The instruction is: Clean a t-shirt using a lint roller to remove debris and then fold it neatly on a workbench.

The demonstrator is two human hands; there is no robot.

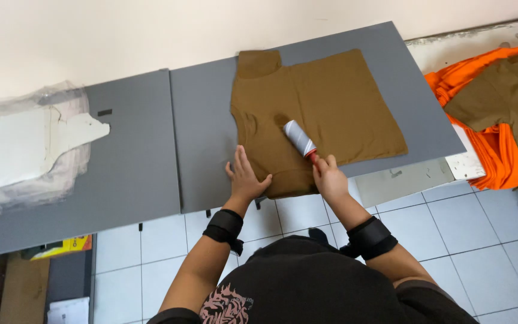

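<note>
A long grey panelled counter (pixel 127 150) runs from the left to the right of the room, and on its right half lies a folded brown cotton T-shirt (pixel 325 111), spread flat with its near edge at the counter's near rim. Off to the far right, apart from the counter, sits a heap of orange and brown garments (pixel 499 114); at the far left a crumpled clear plastic bag with white card inside (pixel 25 150) rests on the grey surface. A lint roller with a pale sticky drum and a red neck (pixel 300 138) lies angled on the shirt's near middle. The person's right hand (pixel 330 177) has its fingers wrapped closed round the roller's handle, while the left hand (pixel 246 177) is laid flat, fingers spread wide, pinning the shirt's near left corner. The work looks to be mid-stroke, cleaning the fabric; I'd judge the next pass wants steady downward pressure and the left palm keeping the cloth taut so it doesn't ruck up.
</note>
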